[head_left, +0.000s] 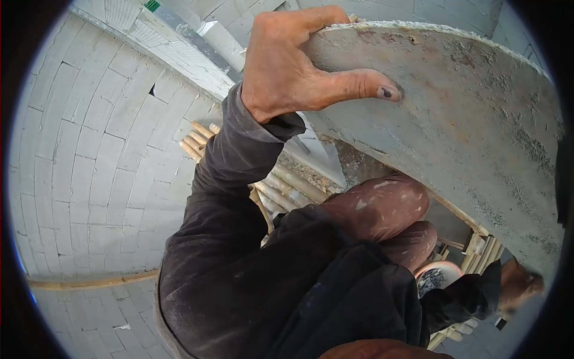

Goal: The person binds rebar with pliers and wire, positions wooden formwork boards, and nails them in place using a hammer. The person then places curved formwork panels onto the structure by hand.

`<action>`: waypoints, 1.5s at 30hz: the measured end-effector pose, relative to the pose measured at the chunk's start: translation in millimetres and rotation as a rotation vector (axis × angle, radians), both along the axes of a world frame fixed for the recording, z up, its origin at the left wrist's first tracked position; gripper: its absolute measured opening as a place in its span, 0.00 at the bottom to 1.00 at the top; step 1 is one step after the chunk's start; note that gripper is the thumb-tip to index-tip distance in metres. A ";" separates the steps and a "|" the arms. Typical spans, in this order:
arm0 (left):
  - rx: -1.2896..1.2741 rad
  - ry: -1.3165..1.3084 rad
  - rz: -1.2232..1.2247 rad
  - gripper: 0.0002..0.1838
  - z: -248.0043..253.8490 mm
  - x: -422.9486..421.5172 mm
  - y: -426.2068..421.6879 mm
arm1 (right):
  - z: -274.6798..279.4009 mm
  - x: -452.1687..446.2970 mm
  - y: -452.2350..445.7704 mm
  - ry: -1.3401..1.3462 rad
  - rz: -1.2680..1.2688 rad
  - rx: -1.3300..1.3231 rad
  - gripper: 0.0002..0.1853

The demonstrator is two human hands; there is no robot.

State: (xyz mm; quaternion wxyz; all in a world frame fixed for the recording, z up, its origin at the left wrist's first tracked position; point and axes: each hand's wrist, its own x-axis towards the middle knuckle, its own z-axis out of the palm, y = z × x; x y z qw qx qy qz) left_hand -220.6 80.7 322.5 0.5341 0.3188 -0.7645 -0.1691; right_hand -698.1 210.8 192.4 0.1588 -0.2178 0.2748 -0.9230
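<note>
A large grey board (442, 113), its face rough and crusted with cement-like stains, fills the upper right. My left hand (293, 66) is closed over its upper left corner, the thumb flat on the near face and the fingers mostly hidden behind the edge. At the lower right, my right hand (520, 287) is at the board's lower end and appears wrapped round it; its fingers are partly hidden and dim. The board is tilted in front of my knees (376, 206), which are in stained brown trousers.
A pale block wall (89, 149) stands at the left, with a bamboo pole (95, 282) across it. Wooden poles (293, 188) lie below me. A bucket (439, 276) with small dark pieces in it sits near my right arm. A long metal straightedge (191, 39) is at the top.
</note>
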 end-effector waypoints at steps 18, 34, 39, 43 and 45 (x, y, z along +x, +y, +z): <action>-0.418 -0.634 0.101 0.25 -32.6 51.6 -38.4 | 101.4 31.2 15.6 2.125 -0.517 0.629 0.33; 0.017 -0.632 0.088 0.17 4.9 81.1 -45.0 | 1.8 54.9 2.9 1.592 -0.009 0.811 0.12; -0.496 -0.341 0.782 0.32 21.5 114.5 -53.5 | 22.1 54.8 -6.7 1.526 0.156 0.842 0.13; -0.863 -0.300 1.441 0.53 17.3 269.5 -106.5 | 28.5 52.4 -15.6 1.606 0.152 0.771 0.13; -0.631 -0.275 1.500 0.67 9.5 306.5 -110.6 | 33.6 64.9 -22.1 1.546 0.067 0.697 0.13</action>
